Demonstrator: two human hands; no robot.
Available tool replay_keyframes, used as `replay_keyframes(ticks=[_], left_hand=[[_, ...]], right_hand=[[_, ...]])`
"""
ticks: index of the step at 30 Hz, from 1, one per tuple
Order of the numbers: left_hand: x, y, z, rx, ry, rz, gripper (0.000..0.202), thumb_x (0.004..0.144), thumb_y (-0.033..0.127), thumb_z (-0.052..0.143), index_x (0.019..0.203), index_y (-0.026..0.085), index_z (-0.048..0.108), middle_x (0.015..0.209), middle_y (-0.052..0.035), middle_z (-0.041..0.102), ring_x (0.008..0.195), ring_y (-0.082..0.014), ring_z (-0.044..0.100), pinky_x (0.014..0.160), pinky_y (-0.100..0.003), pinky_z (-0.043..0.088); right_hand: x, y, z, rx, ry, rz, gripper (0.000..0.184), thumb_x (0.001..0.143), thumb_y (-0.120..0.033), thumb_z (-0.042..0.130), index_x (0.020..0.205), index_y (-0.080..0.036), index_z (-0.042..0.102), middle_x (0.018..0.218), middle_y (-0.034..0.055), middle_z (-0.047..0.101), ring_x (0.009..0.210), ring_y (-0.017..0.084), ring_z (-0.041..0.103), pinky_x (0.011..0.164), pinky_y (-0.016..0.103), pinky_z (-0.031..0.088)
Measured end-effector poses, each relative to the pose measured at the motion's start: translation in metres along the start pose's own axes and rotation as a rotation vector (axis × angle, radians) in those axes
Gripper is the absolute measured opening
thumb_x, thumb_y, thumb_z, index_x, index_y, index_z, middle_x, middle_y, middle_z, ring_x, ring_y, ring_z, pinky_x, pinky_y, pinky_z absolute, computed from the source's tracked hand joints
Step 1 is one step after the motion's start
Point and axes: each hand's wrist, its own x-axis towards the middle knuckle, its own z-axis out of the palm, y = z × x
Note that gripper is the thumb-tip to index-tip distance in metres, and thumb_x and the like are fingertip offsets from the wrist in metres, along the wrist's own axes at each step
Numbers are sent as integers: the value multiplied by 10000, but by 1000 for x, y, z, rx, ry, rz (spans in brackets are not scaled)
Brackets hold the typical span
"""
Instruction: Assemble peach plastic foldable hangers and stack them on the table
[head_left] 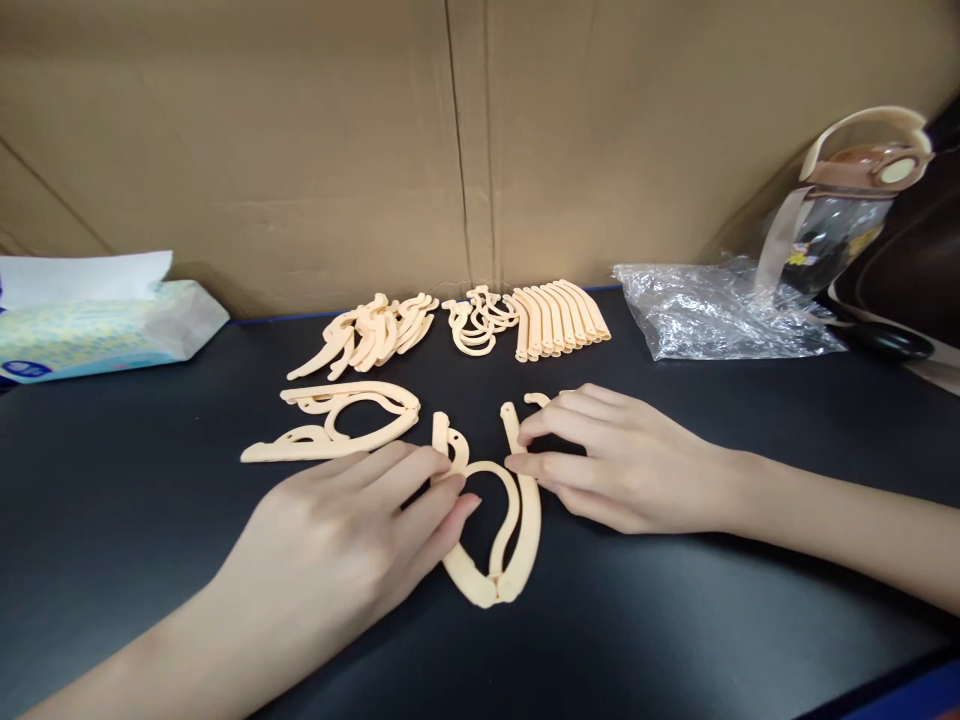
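A peach plastic curved assembly (501, 560) lies on the black table (150, 520) between my hands. My left hand (352, 540) rests flat with its fingers stretched out, the fingertips pressing the left arm of the piece. My right hand (615, 460) lies fingers together, the tips touching the right arm of the same piece near its upper end. Just left of my left hand sits another assembled peach piece (337, 425).
Rows of loose peach parts lie farther back: curved strips (371, 335), ring-like pieces (480, 320), short bars (562, 315). A clear plastic bag (712, 310) and a bottle (847, 200) sit at the right, a tissue pack (90, 320) at the left. A cardboard wall (450, 130) stands behind.
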Motion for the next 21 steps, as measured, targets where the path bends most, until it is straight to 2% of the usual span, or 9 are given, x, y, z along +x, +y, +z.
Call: replay_keyframes(ticks=[3,6,8,13,18,21], left_hand=[[-2,0,1,-47,-20,-136,378,1041,235,383,812,203,683,804,-1,737,646,-180,708,497,-311,476],[-6,-2,4,-160,-40,-293,281,1022,260,419,901,232,671,895,27,751,676,-167,727,451,-280,465],[-7,-3,6,-223,-54,-335,226,1016,281,445,964,253,662,962,43,756,753,-168,746,494,-263,510],[-7,-5,9,-307,-62,-329,234,1018,217,418,1054,251,647,1084,32,755,958,-164,747,718,-240,598],[-10,-7,15,-356,-67,-288,261,1022,182,389,1083,217,640,1174,-15,741,1047,-160,726,839,-238,606],[-12,-9,16,-344,-63,-237,252,1015,171,401,1092,213,637,1176,-25,747,1053,-179,730,858,-272,617]], right_hand=[[-1,-3,-1,33,20,-31,278,981,-155,475,1171,-164,677,1088,85,686,941,211,577,813,345,428],[-2,-5,0,75,36,-56,304,976,-136,471,1196,-182,675,1111,82,691,988,203,602,922,363,436],[-3,-6,0,104,34,-81,315,969,-126,473,1201,-188,676,1104,76,694,990,198,608,946,366,439],[-2,-9,0,92,26,-129,293,959,-124,489,1189,-156,668,987,60,702,868,188,604,774,330,458],[-2,-3,1,-1,106,-106,222,997,-229,499,1089,-159,688,905,47,708,849,178,614,836,344,445],[-4,6,0,-34,181,-38,233,1007,-204,484,1106,-124,679,902,65,723,875,188,623,813,347,449]])
